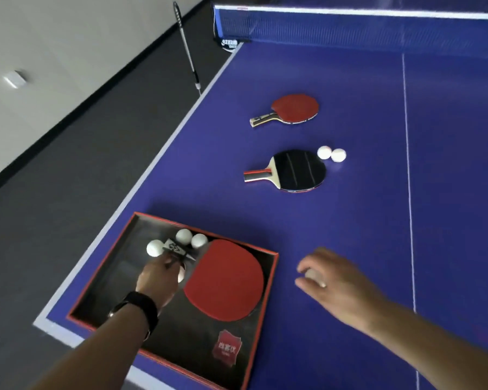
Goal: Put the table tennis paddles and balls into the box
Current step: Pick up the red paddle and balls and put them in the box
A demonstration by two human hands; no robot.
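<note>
Red-rimmed and black inside, the box (268, 299) sits right under our left hand (155, 280) at the near corner of the blue table (350, 220). That hand is closed on the handle of the red paddle (226, 280) lying in the box, blade toward our right hand (333, 274), handle running away to the far left. A pale shape peeps from under the left fingers; we cannot tell if it is another ball. Just past the left fingertips three balls (184, 235) cluster in the box around the handle end.

Our right hand hovers just beside the box's right wall, fingers curled round a ball (313, 275) that is only partly visible. We judge this ball goes in next; the box lies to its left, a short sweep.

Farther out, ahead of the right hand, a black paddle (299, 170) lies flat, handle pointing left, with two balls (331, 154) just beyond its blade, touching each other. Farther still a second red paddle (295, 108) lies the same way. Both are nearer our right hand.
</note>
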